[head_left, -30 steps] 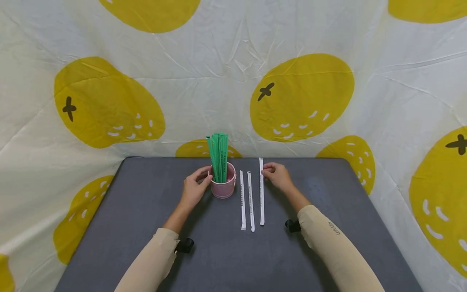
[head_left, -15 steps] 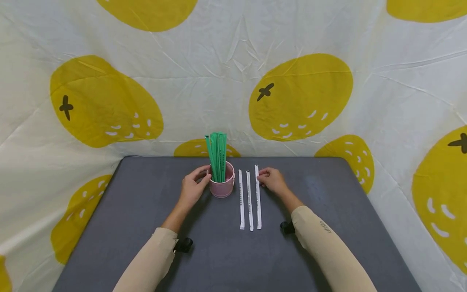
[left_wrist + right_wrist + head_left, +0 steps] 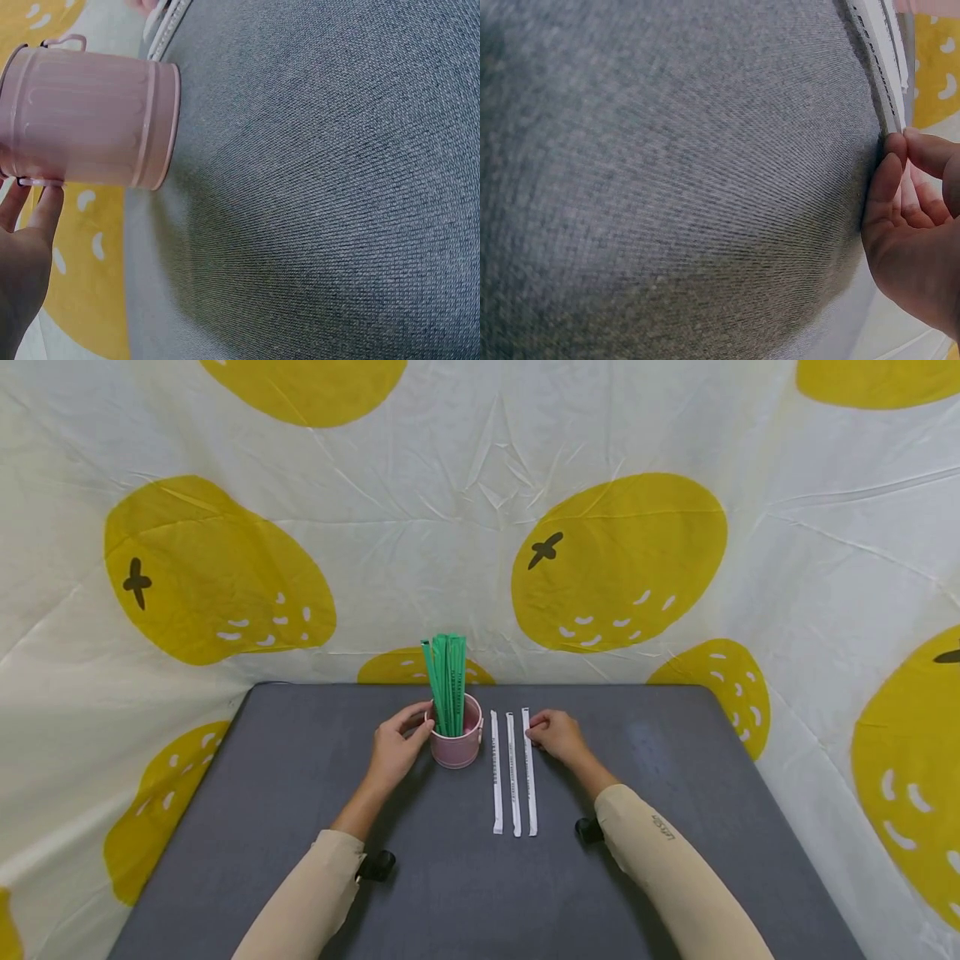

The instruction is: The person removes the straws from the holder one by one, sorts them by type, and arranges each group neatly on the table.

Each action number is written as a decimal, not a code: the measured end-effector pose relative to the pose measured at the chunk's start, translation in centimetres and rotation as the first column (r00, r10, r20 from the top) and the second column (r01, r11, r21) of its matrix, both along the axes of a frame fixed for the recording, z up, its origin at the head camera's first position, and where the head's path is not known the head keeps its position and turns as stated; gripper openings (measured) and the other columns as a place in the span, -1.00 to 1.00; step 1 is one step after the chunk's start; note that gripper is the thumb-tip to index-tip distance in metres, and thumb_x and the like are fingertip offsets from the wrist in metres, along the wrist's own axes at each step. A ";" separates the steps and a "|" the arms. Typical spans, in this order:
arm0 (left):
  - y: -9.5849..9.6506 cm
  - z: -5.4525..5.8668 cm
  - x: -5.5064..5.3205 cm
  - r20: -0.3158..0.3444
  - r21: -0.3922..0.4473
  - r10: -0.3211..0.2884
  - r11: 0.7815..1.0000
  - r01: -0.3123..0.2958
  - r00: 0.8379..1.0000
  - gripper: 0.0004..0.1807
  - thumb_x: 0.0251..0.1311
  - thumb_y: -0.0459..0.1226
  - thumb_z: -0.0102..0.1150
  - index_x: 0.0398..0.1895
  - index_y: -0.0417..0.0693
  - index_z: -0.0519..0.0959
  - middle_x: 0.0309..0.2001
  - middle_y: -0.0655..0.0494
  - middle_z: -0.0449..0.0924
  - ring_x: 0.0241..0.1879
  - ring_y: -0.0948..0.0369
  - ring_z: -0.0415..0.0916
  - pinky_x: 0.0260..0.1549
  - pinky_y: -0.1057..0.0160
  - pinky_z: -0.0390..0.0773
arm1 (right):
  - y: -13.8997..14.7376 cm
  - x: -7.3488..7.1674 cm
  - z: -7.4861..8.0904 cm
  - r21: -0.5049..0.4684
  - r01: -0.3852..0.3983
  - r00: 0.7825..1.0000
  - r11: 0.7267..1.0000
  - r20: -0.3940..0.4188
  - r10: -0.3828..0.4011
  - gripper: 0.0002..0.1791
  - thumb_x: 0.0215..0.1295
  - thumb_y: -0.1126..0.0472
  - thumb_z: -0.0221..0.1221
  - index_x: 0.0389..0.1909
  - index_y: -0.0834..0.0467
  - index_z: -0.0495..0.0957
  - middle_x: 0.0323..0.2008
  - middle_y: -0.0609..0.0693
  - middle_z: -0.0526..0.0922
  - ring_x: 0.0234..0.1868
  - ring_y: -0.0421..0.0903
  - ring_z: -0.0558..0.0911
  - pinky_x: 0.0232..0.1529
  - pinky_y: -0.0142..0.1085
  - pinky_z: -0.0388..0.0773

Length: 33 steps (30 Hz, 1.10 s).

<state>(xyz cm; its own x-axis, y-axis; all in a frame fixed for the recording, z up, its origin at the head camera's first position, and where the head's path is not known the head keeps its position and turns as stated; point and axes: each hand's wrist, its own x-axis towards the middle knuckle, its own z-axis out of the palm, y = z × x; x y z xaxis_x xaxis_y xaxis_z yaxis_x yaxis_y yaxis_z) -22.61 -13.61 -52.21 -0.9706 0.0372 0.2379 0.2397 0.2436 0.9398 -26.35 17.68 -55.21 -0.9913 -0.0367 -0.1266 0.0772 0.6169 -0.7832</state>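
Note:
A small pink metal bucket (image 3: 455,753) stands upright on the table, with several green paper-wrapped straws (image 3: 450,683) leaning in it. My left hand (image 3: 393,750) holds its left side near the rim; in the left wrist view, fingers of the left hand (image 3: 26,259) touch the small side handle of the bucket (image 3: 90,120). To the right lie three white paper-wrapped straws, side by side: a left one (image 3: 497,777), a middle one (image 3: 513,777) and a right one (image 3: 530,785). My right hand (image 3: 558,735) pinches the right straw (image 3: 881,67) near its far end, between thumb and forefinger.
The dark grey cloth-covered table (image 3: 450,902) ends at a straight far edge just behind the bucket and straws. A white curtain (image 3: 420,568) with yellow fruit prints hangs behind it. A black wrist camera (image 3: 377,865) sits at the left cuff, another (image 3: 589,831) at the right.
The right hand has drawn the right straw leftward and toward the person, so it now lies close beside the middle straw. The left hand has stayed at the bucket.

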 end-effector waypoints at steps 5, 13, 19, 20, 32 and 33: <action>0.0 -0.1 0.0 0.001 -0.012 -0.003 1.000 0.003 1.000 -0.62 0.36 -0.33 0.32 0.23 -0.09 0.65 0.18 -0.14 0.69 0.15 -0.11 0.67 0.15 -0.18 0.61 | -0.1 0.1 0.2 0.056 0.001 1.000 0.998 -0.010 -0.001 -0.75 0.26 0.26 0.39 -0.10 0.30 0.70 -0.35 0.11 0.81 -0.48 -0.24 0.65 -0.37 -0.38 0.52; 0.2 0.3 0.2 0.008 -0.004 -0.019 1.000 0.019 1.000 -0.58 0.36 -0.32 0.31 0.26 -0.23 0.61 0.21 -0.25 0.65 0.18 -0.20 0.63 0.18 -0.23 0.58 | -0.1 -0.1 -0.2 0.115 0.002 0.998 0.993 -0.056 0.004 -0.76 0.20 0.24 0.40 -0.14 0.27 0.73 -0.37 0.08 0.80 -0.37 -0.13 0.71 -0.12 -0.20 0.60; 0.0 -0.2 -0.1 -0.004 0.005 -0.017 1.000 0.017 1.000 -0.59 0.35 -0.30 0.34 0.23 -0.17 0.64 0.18 -0.20 0.68 0.15 -0.16 0.66 0.15 -0.21 0.60 | -0.3 0.0 0.1 0.124 0.006 0.999 0.992 -0.049 0.000 -0.77 0.18 0.25 0.41 -0.18 0.27 0.72 -0.37 0.08 0.81 -0.35 -0.11 0.73 -0.13 -0.20 0.60; 0.0 -0.2 -0.2 -0.003 0.000 -0.012 1.000 0.012 1.000 -0.60 0.34 -0.31 0.34 0.23 -0.16 0.65 0.17 -0.19 0.69 0.14 -0.15 0.67 0.15 -0.19 0.61 | -0.4 0.0 0.1 0.123 0.005 0.999 0.992 -0.046 0.000 -0.78 0.17 0.26 0.41 -0.19 0.28 0.72 -0.37 0.09 0.81 -0.36 -0.11 0.73 -0.15 -0.22 0.59; 0.0 -0.2 -0.1 0.008 -0.005 -0.005 1.000 0.005 1.000 -0.60 0.36 -0.30 0.33 0.24 -0.15 0.64 0.18 -0.18 0.68 0.16 -0.13 0.66 0.16 -0.16 0.61 | -0.3 0.0 0.1 0.131 0.014 0.999 0.991 -0.054 -0.007 -0.77 0.18 0.24 0.42 -0.20 0.27 0.72 -0.36 0.09 0.80 -0.30 -0.05 0.74 -0.11 -0.14 0.62; -0.1 -0.2 -0.1 0.013 -0.003 -0.003 1.000 0.003 1.000 -0.60 0.36 -0.31 0.33 0.24 -0.16 0.63 0.19 -0.20 0.67 0.16 -0.14 0.65 0.17 -0.17 0.60 | -0.3 0.0 0.1 0.130 0.012 0.999 0.991 -0.052 -0.005 -0.77 0.18 0.23 0.41 -0.19 0.27 0.72 -0.37 0.08 0.80 -0.32 -0.07 0.74 -0.12 -0.16 0.62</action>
